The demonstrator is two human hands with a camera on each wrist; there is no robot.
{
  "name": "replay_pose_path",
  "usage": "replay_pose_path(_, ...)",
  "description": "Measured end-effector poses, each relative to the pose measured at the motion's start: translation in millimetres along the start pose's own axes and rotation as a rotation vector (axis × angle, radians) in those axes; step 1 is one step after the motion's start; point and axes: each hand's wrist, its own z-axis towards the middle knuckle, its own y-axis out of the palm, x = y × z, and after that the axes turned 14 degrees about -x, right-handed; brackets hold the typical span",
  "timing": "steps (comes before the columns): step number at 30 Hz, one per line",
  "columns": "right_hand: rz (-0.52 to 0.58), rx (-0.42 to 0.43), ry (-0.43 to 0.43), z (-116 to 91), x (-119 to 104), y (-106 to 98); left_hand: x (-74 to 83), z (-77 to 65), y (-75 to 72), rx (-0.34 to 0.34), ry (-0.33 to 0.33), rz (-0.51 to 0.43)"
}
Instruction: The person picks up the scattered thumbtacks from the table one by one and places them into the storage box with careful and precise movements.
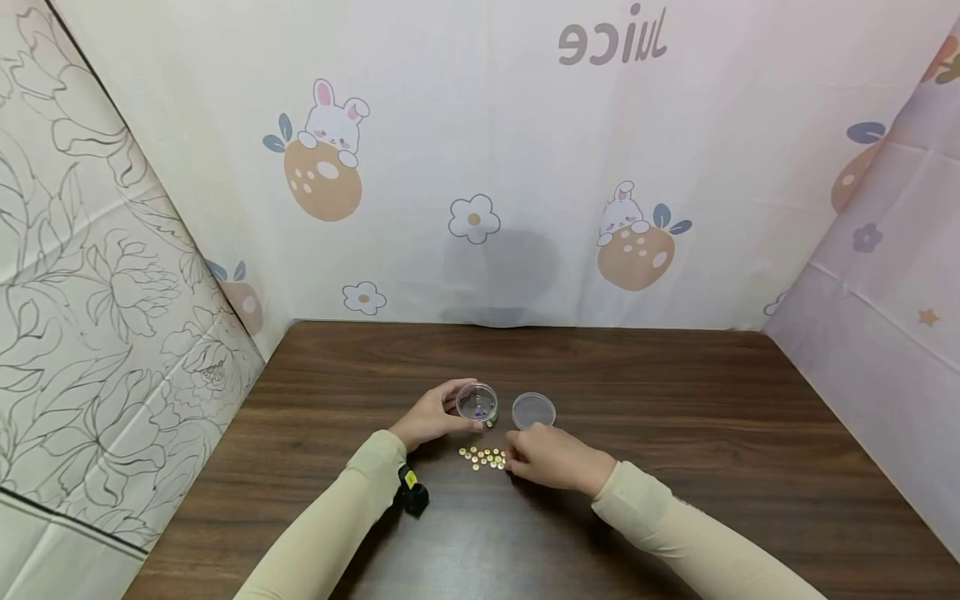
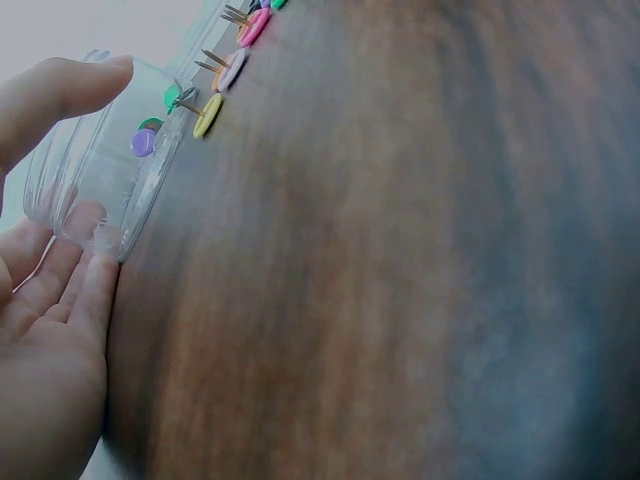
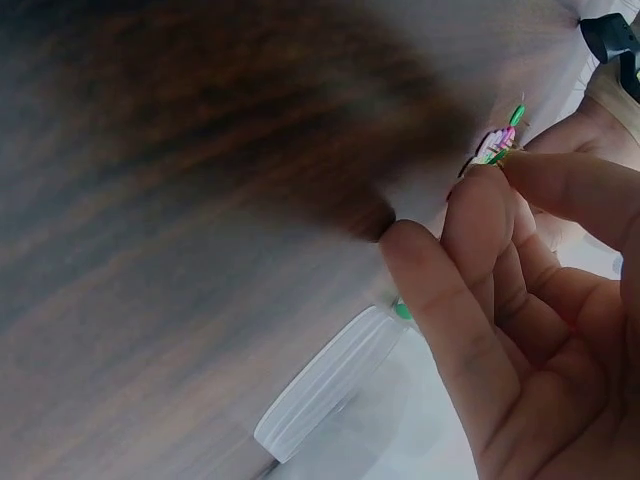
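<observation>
My left hand (image 1: 437, 414) holds a clear round plastic container (image 1: 477, 403), thumb on one side and fingers on the other. A purple thumbtack (image 2: 144, 142) and green ones show through its wall in the left wrist view. In front of it, several loose thumbtacks (image 1: 483, 457) lie on the table in a small cluster, some with pins up. At the cluster's right edge, my right hand (image 1: 551, 456) pinches a thumbtack (image 3: 499, 157) between thumb and finger; green and gold show at the fingertips, mostly hidden. Just beyond this hand lies a clear round lid (image 1: 534, 409).
The dark wood table (image 1: 660, 400) meets a printed curtain (image 1: 420, 250) at the back, with more hanging cloth at both sides. A black device (image 1: 414, 495) with a yellow mark sits at my left wrist.
</observation>
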Motion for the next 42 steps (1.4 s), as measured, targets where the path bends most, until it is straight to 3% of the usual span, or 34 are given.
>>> replay_pose_path(12,-0.029,0.064,-0.041,2.7,-3.2,-3.1,0.6,0.3,-0.3,0.002,-0.019,0.012)
replay_pose_path(19,-0.005,0.113,-0.071,6.6,-4.1,-7.2,-27.7,11.6,-2.5,0.024,-0.023,0.019)
replay_pose_path(22,0.006,0.146,-0.077,9.6,-3.9,-8.3,-30.0,12.2,-2.9,0.024,-0.025,0.016)
replay_pose_path(30,0.017,0.214,-0.080,17.8,-4.7,-11.0,-29.8,12.7,-2.9,0.029,-0.020,0.027)
replay_pose_path(42,0.038,0.239,-0.053,27.7,-2.0,-16.4,-31.9,12.1,-4.7,0.017,-0.003,0.015)
